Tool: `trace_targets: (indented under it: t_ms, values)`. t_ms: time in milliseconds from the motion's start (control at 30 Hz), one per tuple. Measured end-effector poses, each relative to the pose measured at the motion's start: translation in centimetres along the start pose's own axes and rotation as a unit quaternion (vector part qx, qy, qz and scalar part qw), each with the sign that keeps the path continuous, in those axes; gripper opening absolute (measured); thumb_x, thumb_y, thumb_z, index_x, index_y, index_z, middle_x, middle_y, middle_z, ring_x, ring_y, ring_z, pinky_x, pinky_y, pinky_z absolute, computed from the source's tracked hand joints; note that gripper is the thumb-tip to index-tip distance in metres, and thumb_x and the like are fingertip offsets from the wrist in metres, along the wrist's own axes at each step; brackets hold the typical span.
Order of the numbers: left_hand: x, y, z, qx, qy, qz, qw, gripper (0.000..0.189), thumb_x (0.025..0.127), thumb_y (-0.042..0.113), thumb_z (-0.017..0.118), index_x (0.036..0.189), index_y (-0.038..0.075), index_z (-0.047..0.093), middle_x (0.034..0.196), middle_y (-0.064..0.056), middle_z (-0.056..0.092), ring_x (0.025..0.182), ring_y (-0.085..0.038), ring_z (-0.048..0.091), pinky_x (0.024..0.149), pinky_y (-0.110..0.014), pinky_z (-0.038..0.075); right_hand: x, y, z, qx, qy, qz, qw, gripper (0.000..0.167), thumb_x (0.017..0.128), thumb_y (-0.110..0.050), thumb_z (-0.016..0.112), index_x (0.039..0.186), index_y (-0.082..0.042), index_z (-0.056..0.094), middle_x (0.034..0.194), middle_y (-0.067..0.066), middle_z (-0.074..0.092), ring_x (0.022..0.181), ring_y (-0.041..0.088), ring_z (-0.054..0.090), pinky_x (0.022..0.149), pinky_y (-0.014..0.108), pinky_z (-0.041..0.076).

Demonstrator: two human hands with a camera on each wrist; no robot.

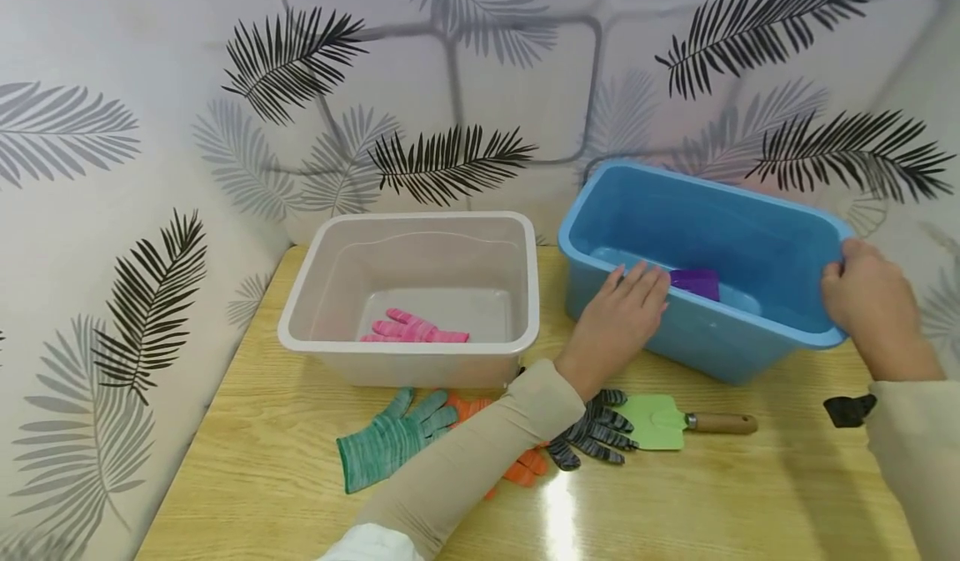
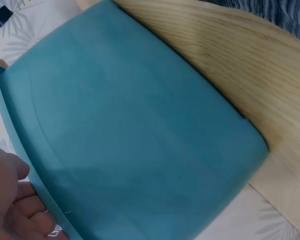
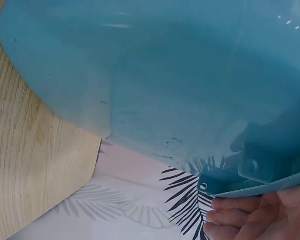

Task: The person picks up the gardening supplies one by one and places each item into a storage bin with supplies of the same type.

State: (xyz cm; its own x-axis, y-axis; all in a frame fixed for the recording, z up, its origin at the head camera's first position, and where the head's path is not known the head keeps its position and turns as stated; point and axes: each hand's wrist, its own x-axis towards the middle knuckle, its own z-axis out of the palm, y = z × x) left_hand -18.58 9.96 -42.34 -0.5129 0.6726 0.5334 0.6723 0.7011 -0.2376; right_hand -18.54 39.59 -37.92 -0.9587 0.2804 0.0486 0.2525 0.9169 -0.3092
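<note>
We found the blue bin point(image 1: 712, 332) at the right rear of the desk point(image 1: 660, 511), set at an angle just beside the beige bin point(image 1: 435, 368). The left hand point(image 1: 617, 318) gripped its near long rim, fingers hooked over the edge; the right hand point(image 1: 877, 304) clasped the rim at the right end, thumb on top and fingers curled underneath. We could not tell whether the whole base sat flat on the desk.

We judged the bin to be moulded plastic: light for its bulk, stiff at the rolled lip, a little springy along the long walls. The faces looked smooth and glossy, so we thought bare palms pressed against them might slip. The lip offered the surer hold, best taken at the two short ends, where the weight would hang evenly; the left hand's place on the long side seemed likelier to let it tip. Inside lay a purple item point(image 1: 695, 283), partly hidden by the near wall, and we expected it to slide if the bin leaned.
</note>
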Motion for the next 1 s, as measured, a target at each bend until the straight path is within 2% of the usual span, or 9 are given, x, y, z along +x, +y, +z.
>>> trace_targets:
  t_ms: [167, 300, 333, 433, 533, 567, 700, 1000]
  values:
    - [-0.3, 0.5, -0.8, 0.000, -0.032, 0.001, 0.9995, 0.044, 0.100, 0.025, 0.038, 0.139, 0.004, 0.041, 0.139, -0.007, 0.045, 0.130, -0.020, 0.039, 0.110, -0.039, 0.023, 0.5, 0.3, 0.2, 0.003, 0.003, -0.018, 0.9998, 0.021, 0.096, -0.015, 0.030, 0.095, 0.005, 0.036, 0.089, 0.029, 0.042, 0.072, 0.044, 0.048, 0.054, 0.050, 0.039]
    - [-0.4, 1.1, -1.5, 0.014, -0.059, 0.006, 0.9982, 0.053, 0.096, 0.029, 0.045, 0.140, 0.002, 0.037, 0.141, -0.008, 0.044, 0.131, -0.022, 0.037, 0.111, -0.039, 0.021, 0.9, 0.6, 0.3, 0.001, 0.004, -0.029, 0.9996, 0.025, 0.097, -0.015, 0.030, 0.104, 0.008, 0.037, 0.091, 0.032, 0.045, 0.074, 0.047, 0.051, 0.054, 0.051, 0.040]
    - [-0.5, 1.3, -1.6, 0.016, -0.060, 0.007, 0.9980, 0.055, 0.095, 0.031, 0.046, 0.140, 0.002, 0.037, 0.140, -0.009, 0.044, 0.130, -0.022, 0.038, 0.111, -0.039, 0.022, 1.0, 0.6, 0.3, 0.001, 0.000, -0.028, 0.9996, 0.030, 0.098, -0.016, 0.030, 0.112, 0.009, 0.039, 0.095, 0.034, 0.047, 0.078, 0.049, 0.052, 0.057, 0.053, 0.042]
    - [-0.5, 1.8, -1.8, 0.023, -0.062, 0.003, 0.9978, 0.057, 0.093, 0.033, 0.047, 0.139, 0.001, 0.038, 0.138, -0.009, 0.046, 0.129, -0.023, 0.039, 0.110, -0.039, 0.023, 1.4, 0.7, 0.4, 0.002, -0.012, -0.025, 0.9996, 0.048, 0.099, -0.020, 0.028, 0.140, 0.005, 0.028, 0.119, 0.037, 0.045, 0.097, 0.055, 0.048, 0.073, 0.063, 0.042]
    - [-0.6, 2.2, -1.8, 0.028, -0.058, -0.002, 0.9979, 0.057, 0.093, 0.033, 0.047, 0.138, 0.000, 0.039, 0.136, -0.009, 0.048, 0.128, -0.024, 0.040, 0.110, -0.039, 0.023, 1.7, 0.9, 0.5, 0.001, -0.023, -0.021, 0.9995, 0.057, 0.100, -0.025, 0.025, 0.146, 0.000, 0.004, 0.134, 0.039, 0.028, 0.114, 0.058, 0.034, 0.091, 0.067, 0.030]
    - [-0.7, 2.3, -1.9, 0.029, -0.057, -0.004, 0.9979, 0.057, 0.092, 0.034, 0.047, 0.138, 0.000, 0.039, 0.136, -0.009, 0.048, 0.127, -0.024, 0.040, 0.110, -0.039, 0.024, 1.9, 0.9, 0.5, 0.001, -0.024, -0.022, 0.9995, 0.057, 0.100, -0.026, 0.025, 0.146, -0.001, 0.003, 0.136, 0.039, 0.026, 0.116, 0.058, 0.032, 0.093, 0.067, 0.028]
    - [-0.9, 2.8, -2.0, 0.027, -0.054, -0.009, 0.9981, 0.060, 0.091, 0.035, 0.049, 0.138, 0.000, 0.038, 0.135, -0.009, 0.048, 0.127, -0.024, 0.041, 0.110, -0.040, 0.023, 2.3, 1.1, 0.6, -0.005, -0.028, -0.027, 0.9992, 0.058, 0.100, -0.030, 0.023, 0.146, -0.002, 0.003, 0.136, 0.039, 0.025, 0.118, 0.059, 0.029, 0.095, 0.067, 0.023]
    - [-1.5, 3.8, -2.2, 0.033, -0.049, -0.017, 0.9981, 0.063, 0.091, 0.036, 0.049, 0.140, 0.000, 0.036, 0.136, -0.010, 0.047, 0.126, -0.024, 0.041, 0.111, -0.040, 0.020, 2.8, 1.0, 0.6, -0.013, -0.034, -0.043, 0.9984, 0.059, 0.100, -0.036, 0.021, 0.147, -0.002, 0.006, 0.135, 0.039, 0.027, 0.115, 0.060, 0.030, 0.094, 0.068, 0.023]
